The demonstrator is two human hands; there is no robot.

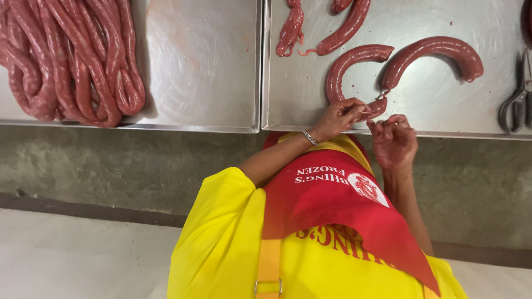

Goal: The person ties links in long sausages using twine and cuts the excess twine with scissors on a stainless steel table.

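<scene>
- Sausage link [339, 69] first: it lies in a C on the right tray [310, 119], just far of both hands. Its near end curls back to the right and comes in at the tray's near edge.
- Long axis at that near end runs roughly left to right, so the tip points toward the gap between the 2 hands.
- Left hand [339, 117] is the nearer one. It sits right on that near end, fingers bunched tight, thumb and fingertips pinching the tip of the link.
- Right hand [394, 141] hangs just near of the tray edge, close beside the left hand and apart from the meat. Its fingers are curled in toward the palm, and I cannot tell whether a string or anything else is caught in them.
- A small knot or twist [383, 94] shows just far of the pinch. There the link meets a second curved sausage [438, 51], which arches off to the far right.
- A thin silver bracelet [310, 138] rides on the left wrist.
- A pair of scissors [518, 99] lies at the far right of the same tray, well apart from both hands.
- More short pieces [346, 27] lie at the far edge.
- Over on the left tray [205, 72] a big coil of unlinked sausage [72, 61] is heaped up, well away.
- Yellow shirt and red apron [332, 205] fill the near side.
</scene>
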